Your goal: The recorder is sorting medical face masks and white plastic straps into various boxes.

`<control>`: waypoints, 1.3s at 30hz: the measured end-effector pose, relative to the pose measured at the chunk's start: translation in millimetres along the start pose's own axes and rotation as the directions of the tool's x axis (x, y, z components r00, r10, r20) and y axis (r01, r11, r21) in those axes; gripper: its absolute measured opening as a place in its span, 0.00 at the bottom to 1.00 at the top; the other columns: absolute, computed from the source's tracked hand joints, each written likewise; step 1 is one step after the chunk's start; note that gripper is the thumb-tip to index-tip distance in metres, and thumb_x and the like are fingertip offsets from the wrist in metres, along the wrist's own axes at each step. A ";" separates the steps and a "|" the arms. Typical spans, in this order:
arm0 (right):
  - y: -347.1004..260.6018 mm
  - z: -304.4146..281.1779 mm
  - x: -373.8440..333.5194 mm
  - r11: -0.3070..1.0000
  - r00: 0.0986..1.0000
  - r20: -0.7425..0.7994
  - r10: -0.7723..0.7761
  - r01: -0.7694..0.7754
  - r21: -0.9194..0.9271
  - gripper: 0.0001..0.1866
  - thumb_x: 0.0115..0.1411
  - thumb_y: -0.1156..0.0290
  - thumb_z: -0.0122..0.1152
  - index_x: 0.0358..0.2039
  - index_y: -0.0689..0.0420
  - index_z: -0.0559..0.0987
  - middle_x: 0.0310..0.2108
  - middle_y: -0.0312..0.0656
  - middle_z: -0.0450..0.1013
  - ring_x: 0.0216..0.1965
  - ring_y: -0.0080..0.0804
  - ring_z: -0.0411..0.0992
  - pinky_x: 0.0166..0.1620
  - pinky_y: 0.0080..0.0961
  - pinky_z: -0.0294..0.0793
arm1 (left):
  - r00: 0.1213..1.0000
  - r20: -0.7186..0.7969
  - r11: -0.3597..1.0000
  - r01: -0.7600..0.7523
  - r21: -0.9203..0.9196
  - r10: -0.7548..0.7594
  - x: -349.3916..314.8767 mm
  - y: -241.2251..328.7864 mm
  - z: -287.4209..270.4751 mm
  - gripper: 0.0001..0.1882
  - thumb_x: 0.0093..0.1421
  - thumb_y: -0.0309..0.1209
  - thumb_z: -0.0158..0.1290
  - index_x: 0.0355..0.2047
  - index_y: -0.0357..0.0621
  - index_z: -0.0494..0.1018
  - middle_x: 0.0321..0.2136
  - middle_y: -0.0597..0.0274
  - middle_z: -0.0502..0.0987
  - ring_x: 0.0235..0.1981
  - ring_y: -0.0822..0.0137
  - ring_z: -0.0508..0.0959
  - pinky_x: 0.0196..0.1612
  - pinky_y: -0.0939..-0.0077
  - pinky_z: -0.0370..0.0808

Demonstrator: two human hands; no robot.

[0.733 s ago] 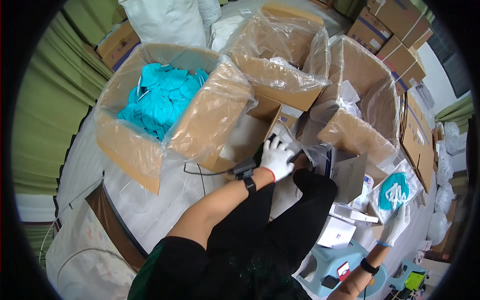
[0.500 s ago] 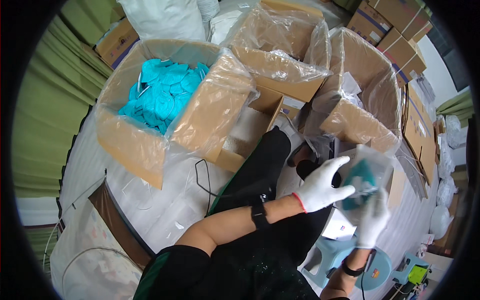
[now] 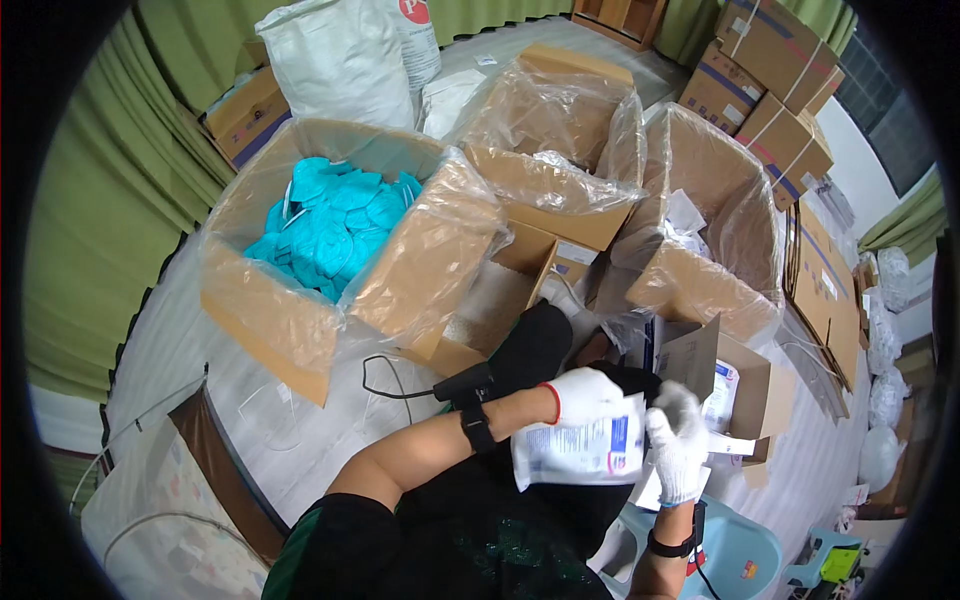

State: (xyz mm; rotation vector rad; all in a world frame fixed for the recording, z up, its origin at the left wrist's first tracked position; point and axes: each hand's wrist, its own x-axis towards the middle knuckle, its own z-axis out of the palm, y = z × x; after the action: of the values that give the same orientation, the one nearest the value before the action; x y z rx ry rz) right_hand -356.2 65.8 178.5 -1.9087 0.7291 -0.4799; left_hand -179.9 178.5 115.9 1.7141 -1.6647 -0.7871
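A flat white plastic packet (image 3: 570,455) with blue print lies over my lap. My left hand (image 3: 585,397), in a white knitted glove, is closed on its upper edge. Also gloved, my right hand (image 3: 680,445) is at the packet's right edge with its fingers bent; they are blurred, and I cannot tell whether they grip it. Just beyond the right hand stands an opened cardboard carton (image 3: 765,385) with a similar white packet (image 3: 720,396) inside.
A plastic-lined box (image 3: 265,335) of teal face masks (image 3: 345,225) stands at the left. More lined boxes stand at the centre (image 3: 560,180) and right (image 3: 725,285). A light-blue stool (image 3: 745,540) is at lower right, stacked cartons (image 3: 770,50) at far right, and a black cable (image 3: 385,360) by my leg.
The packet has moved left from my right hand into my left, and a white printed side replaces the clear side showing teal. The carton beyond is now in plain sight. The view has shifted.
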 end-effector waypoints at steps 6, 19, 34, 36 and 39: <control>42.8 22.1 -22.9 0.925 0.967 0.031 0.253 -0.251 0.287 0.02 0.58 0.77 0.63 0.29 0.59 0.78 0.27 0.31 0.74 0.28 0.15 0.69 0.34 0.15 0.70 | 0.997 0.053 0.993 -0.050 -0.106 0.056 1.8 -4.3 36.9 0.16 0.61 0.43 0.48 0.32 0.45 0.77 0.31 0.48 0.78 0.36 0.45 0.77 0.41 0.55 0.72; 78.2 25.5 -46.7 0.941 0.952 -0.069 0.299 -0.282 0.186 0.07 0.58 0.74 0.61 0.25 0.59 0.73 0.25 0.32 0.71 0.29 0.16 0.66 0.36 0.17 0.69 | 0.952 -0.281 0.979 0.064 -0.195 -0.118 -22.8 10.1 69.1 0.09 0.56 0.36 0.58 0.32 0.46 0.75 0.32 0.56 0.75 0.38 0.52 0.78 0.41 0.61 0.74; 65.5 36.3 -40.1 0.975 0.986 -0.118 0.116 -0.090 0.205 0.05 0.58 0.75 0.63 0.27 0.60 0.76 0.27 0.34 0.75 0.30 0.18 0.69 0.38 0.19 0.70 | 0.997 0.038 0.995 0.063 -0.077 -0.060 -8.6 0.6 45.6 0.18 0.60 0.46 0.50 0.32 0.43 0.76 0.32 0.50 0.74 0.38 0.47 0.76 0.43 0.55 0.71; 70.4 33.9 -40.2 0.954 0.982 -0.079 0.174 -0.148 0.261 0.05 0.58 0.75 0.63 0.28 0.60 0.76 0.28 0.34 0.75 0.31 0.18 0.70 0.39 0.18 0.71 | 0.994 0.100 0.996 0.060 -0.067 -0.053 -4.6 0.2 44.2 0.18 0.60 0.46 0.50 0.32 0.43 0.76 0.32 0.50 0.74 0.38 0.47 0.76 0.43 0.55 0.71; 71.8 35.2 -46.8 0.900 0.976 0.017 0.217 -0.207 0.384 0.04 0.58 0.75 0.63 0.31 0.60 0.76 0.28 0.35 0.75 0.31 0.18 0.71 0.39 0.18 0.72 | 0.982 0.180 0.998 0.058 -0.037 -0.051 -6.9 1.0 43.6 0.17 0.61 0.46 0.49 0.32 0.44 0.74 0.33 0.50 0.73 0.39 0.47 0.76 0.43 0.55 0.71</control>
State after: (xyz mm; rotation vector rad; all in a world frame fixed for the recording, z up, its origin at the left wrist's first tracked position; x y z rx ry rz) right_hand -389.2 97.6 97.9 -1.4408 0.7858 -0.4715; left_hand -214.5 184.3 89.0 1.7087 -1.7114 -1.0210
